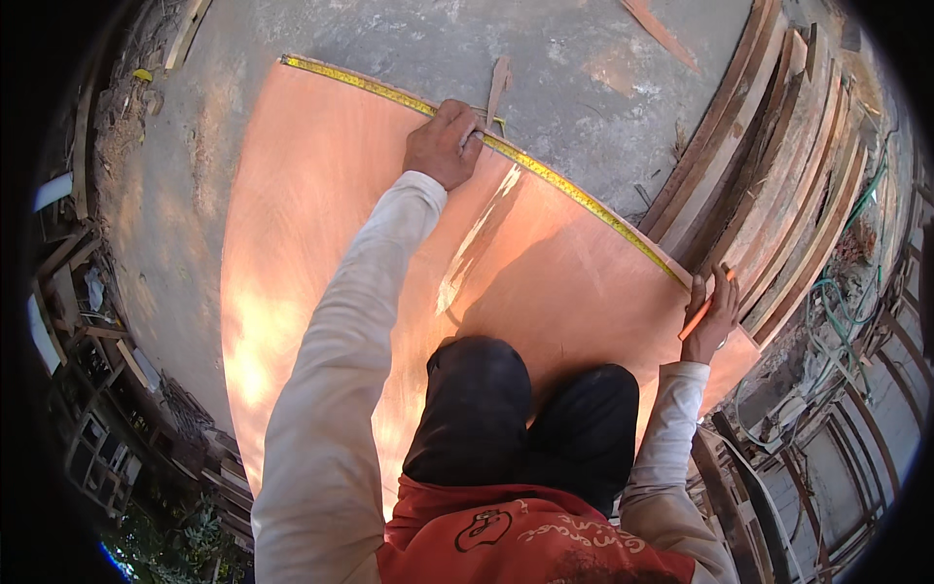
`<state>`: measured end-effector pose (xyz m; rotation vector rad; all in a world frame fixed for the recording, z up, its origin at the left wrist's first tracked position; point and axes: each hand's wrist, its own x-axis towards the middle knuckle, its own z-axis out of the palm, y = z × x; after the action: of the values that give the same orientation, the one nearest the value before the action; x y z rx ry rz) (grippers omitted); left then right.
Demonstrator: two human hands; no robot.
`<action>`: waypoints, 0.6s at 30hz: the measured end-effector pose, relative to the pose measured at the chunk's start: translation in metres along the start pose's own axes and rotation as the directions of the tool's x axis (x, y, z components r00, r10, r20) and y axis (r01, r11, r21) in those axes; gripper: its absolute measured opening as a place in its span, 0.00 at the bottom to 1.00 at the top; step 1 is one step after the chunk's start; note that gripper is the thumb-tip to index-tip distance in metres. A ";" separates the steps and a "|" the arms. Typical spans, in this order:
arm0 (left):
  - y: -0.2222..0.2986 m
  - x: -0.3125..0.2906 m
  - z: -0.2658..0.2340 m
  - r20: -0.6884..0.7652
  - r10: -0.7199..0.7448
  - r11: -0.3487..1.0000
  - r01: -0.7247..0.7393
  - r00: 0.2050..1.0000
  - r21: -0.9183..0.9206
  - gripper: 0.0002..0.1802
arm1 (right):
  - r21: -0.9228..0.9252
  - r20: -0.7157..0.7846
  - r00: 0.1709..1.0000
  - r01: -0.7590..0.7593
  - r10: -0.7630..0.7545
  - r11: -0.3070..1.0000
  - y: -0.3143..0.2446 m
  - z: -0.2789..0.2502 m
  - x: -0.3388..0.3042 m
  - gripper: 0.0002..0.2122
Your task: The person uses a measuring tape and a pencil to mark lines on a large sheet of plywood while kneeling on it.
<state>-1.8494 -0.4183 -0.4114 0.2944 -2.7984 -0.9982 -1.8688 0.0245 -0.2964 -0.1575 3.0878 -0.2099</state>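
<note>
A yellow tape measure [574,192] stretches along the far edge of a reddish plywood sheet [311,175]. My left hand [445,146] is closed over the tape near the middle of that edge, its fingers curled at the board's rim. Toward the tape's right end, my right hand [713,316] grips an orange pencil [694,319] that slants across the fingers, beside the sheet's right corner. A pale, splintered patch [477,238] runs down the plywood surface between the hands. My knees [482,399] rest over the sheet's near part.
Long wooden planks [778,165] are stacked at the right, close by the sheet's corner. A thin wood offcut [497,86] lies on the concrete floor [409,34] beyond the edge. Green cord [837,311] tangles at the far right. Scrap timber [73,263] lines the left side.
</note>
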 end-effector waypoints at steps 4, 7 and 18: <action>0.014 0.008 -0.010 0.053 -0.035 0.999 0.034 0.998 0.006 0.07 | -0.070 0.237 0.958 -0.151 0.164 0.986 0.109 -0.024 -0.047 0.30; 0.018 0.021 -0.016 0.183 -0.133 0.991 0.127 0.974 0.046 0.06 | 0.075 0.201 0.974 -0.119 0.102 0.990 0.119 -0.020 -0.057 0.29; 0.129 -0.063 -0.162 0.300 -0.049 0.986 -0.001 0.953 0.167 0.04 | 0.365 0.293 0.941 0.056 -0.171 0.929 0.014 -0.105 -0.141 0.22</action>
<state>-1.7707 -0.4042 -0.2098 0.2104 -3.1716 -0.8832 -1.7350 0.0670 -0.1896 -0.3231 2.6641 -0.6661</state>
